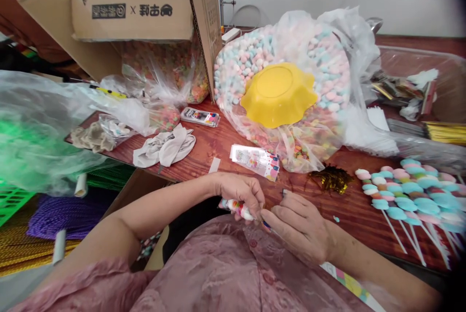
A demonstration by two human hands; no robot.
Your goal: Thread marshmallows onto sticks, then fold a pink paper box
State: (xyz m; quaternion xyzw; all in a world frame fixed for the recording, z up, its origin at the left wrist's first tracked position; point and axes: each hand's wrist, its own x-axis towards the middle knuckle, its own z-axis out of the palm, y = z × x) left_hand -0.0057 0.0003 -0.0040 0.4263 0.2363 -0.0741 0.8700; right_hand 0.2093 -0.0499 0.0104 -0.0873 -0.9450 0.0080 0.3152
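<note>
My left hand (238, 190) is closed around a small clear wrapper of candy (236, 206), with white, red and yellow pieces showing, held in front of my body. The thumb and fingers of my right hand (300, 224) are pinched together at the wrapper's end, touching my left fingertips; what lies between them is too small to make out. Just beyond my hands, flat printed clear bags (255, 160) lie on the wooden table (204, 144). A bunch of gold twist ties (333, 178) is right of them. Marshmallow skewers on white sticks (411, 195) are piled at the right.
A large bag of pastel marshmallows (243, 55) bears an upturned yellow bowl (278, 93). Left of it stands an open cardboard box (145, 8) with bagged gummies. Pale gloves (165, 146), a yellow cutter (109, 91) and a clear plastic bin (440, 74) are also around. A person sits at upper left.
</note>
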